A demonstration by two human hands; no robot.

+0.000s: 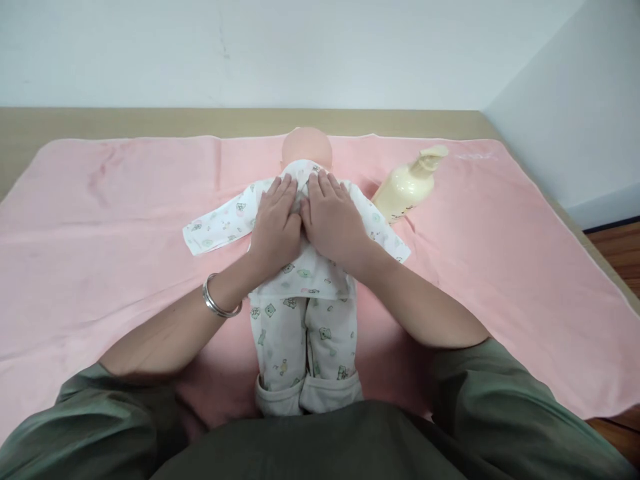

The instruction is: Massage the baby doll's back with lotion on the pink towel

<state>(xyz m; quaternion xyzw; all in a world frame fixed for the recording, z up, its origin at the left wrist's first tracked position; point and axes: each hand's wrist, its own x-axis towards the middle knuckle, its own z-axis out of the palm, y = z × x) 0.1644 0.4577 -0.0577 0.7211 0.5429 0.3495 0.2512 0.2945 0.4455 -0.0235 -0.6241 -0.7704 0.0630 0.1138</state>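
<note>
A baby doll [307,148] in a white printed top [305,275] and matching trousers [283,340] lies in the middle, its smooth head pointing away from me and no face showing. My left hand [277,227] rests flat on the left half of the doll's upper body, fingers extended. Beside it, my right hand [333,217] lies flat on the right half, fingers stretched toward the collar. The two thumbs are close together over the middle. Neither hand grips anything. The doll's sleeves spread out to both sides.
A pink cloth [125,233] covers most of the wooden table [150,122]. Right of the doll, a cream pump bottle [406,190] lies tilted by the right sleeve. A white wall [300,53] stands behind the table.
</note>
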